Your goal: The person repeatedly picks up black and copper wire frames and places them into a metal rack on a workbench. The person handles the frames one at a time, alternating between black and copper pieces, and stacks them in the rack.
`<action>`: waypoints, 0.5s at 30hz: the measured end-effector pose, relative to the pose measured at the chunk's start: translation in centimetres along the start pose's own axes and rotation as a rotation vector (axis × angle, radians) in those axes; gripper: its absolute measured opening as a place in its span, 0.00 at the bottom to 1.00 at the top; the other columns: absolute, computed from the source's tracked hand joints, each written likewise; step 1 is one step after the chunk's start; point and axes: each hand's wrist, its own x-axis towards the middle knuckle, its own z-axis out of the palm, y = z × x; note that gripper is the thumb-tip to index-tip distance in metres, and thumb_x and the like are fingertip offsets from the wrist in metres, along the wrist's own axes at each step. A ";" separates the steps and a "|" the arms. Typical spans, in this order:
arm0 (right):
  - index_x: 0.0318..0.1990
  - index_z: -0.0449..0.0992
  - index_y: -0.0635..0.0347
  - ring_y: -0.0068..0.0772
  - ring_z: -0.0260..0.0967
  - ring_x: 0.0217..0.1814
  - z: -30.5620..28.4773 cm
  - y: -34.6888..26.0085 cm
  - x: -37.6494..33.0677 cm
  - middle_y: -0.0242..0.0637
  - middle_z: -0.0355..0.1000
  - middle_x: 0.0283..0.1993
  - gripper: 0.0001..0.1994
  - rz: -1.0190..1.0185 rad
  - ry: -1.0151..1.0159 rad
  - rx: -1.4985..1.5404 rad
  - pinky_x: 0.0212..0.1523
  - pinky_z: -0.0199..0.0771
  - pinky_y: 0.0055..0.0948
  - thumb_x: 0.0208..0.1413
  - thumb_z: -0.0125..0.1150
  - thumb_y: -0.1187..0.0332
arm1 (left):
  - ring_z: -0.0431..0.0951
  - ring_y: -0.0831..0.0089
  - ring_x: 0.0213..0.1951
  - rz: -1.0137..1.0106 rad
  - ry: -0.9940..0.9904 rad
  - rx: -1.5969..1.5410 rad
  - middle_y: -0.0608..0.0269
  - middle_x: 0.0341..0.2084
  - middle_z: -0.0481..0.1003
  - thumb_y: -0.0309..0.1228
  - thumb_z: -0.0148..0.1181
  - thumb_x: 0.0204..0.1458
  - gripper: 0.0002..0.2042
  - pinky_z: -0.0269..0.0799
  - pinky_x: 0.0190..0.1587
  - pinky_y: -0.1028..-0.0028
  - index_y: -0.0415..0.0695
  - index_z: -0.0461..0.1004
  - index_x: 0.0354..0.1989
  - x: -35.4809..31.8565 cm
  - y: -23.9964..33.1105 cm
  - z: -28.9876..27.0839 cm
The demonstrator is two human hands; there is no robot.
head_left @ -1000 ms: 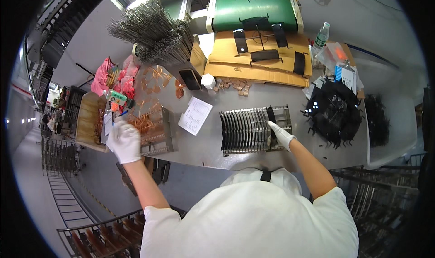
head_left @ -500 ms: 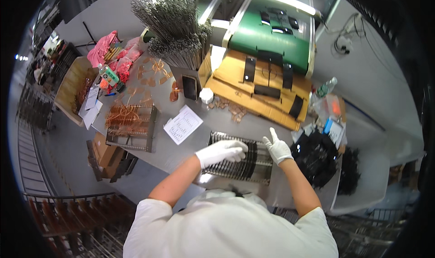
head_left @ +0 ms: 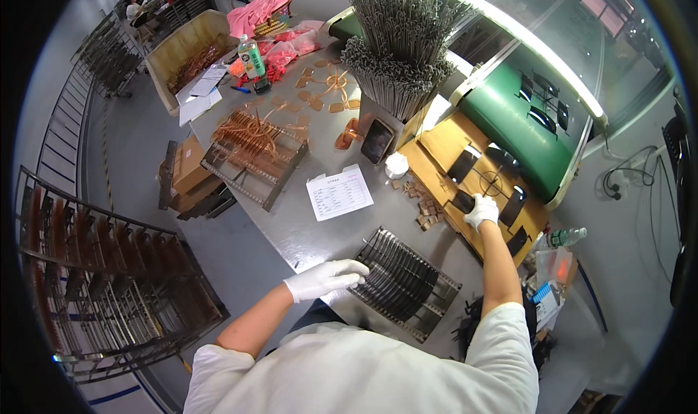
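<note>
My left hand (head_left: 331,277), in a white glove, lies against the near-left edge of a metal rack (head_left: 435,314). Its fingers are stretched out and hold nothing. Curved black strips (head_left: 396,274) stand in a close row across that rack. My right hand (head_left: 483,212), gloved too, reaches forward onto a brown cardboard sheet. Its bent fingers close at the near side of a cluster of dark lens-like plates (head_left: 515,205) joined by thin stems around a ring. The glove hides the exact grip. The cluster rests on the cardboard (head_left: 429,170).
A box of metal rods (head_left: 403,72) stands at the back beside a phone (head_left: 378,141). A paper form (head_left: 339,194) lies mid-table. Left are a rack of copper-coloured pieces (head_left: 251,149) and a bottle (head_left: 251,56). A green conveyor (head_left: 512,123) borders the far right.
My right hand has moved from beside the rack forward and right to the dark cluster. My left hand has drawn back to the rack's left edge. The whole view has turned.
</note>
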 end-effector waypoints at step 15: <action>0.69 0.69 0.48 0.44 0.72 0.59 -6.2 -4.2 -36.4 0.43 0.71 0.61 0.28 -0.020 0.622 1.147 0.61 0.71 0.42 0.59 0.59 0.71 | 0.74 0.62 0.61 0.915 -0.012 -0.397 0.56 0.64 0.66 0.25 0.66 0.54 0.43 0.71 0.63 0.65 0.48 0.45 0.74 10.5 8.8 11.8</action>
